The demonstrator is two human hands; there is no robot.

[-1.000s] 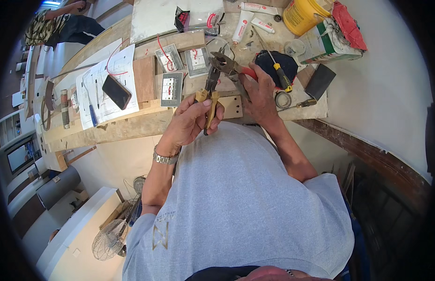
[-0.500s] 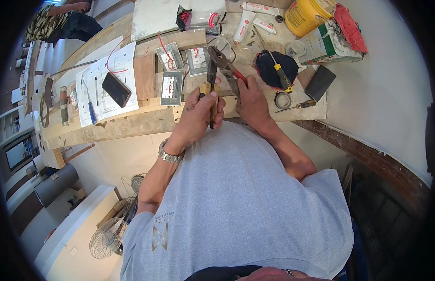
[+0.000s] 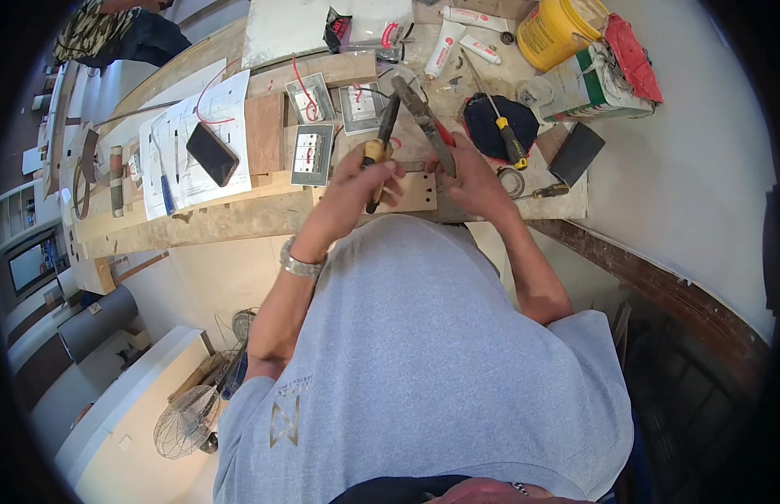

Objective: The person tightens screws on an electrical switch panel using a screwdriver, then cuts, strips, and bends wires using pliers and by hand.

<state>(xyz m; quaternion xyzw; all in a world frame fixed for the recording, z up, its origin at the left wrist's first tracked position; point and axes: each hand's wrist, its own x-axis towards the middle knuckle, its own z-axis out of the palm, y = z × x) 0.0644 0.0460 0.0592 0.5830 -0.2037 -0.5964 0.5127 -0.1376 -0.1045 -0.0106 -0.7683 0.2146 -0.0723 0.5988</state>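
My left hand point(image 3: 348, 191) is closed around the yellow-and-black handles of a pair of pliers point(image 3: 388, 120), whose dark jaws point away from me. In my right hand point(image 3: 480, 186) is a bigger pair of combination pliers point(image 3: 417, 102) with red on the handle, tilted so that its head comes close to the other tool. Just left of the tools lie three grey-framed switch plates, the nearest plate point(image 3: 311, 158) beside two farther ones, a left plate point(image 3: 311, 97) with a red wire and a right plate point(image 3: 361, 109). My fingers partly cover both tools' handles.
A phone point(image 3: 212, 154) rests on a printed drawing point(image 3: 159, 139) at left. To the right are a yellow-handled screwdriver point(image 3: 507, 134) on a dark round pad, a roll of tape point(image 3: 511, 181), a yellow bucket point(image 3: 551, 38) and a green-and-white box point(image 3: 587, 88). White tubes point(image 3: 444, 49) lie behind.
My hands have drawn a little apart, and the left pliers have tilted to the right. Some fingers of my left hand have loosened around the handles. Both tools are still held.
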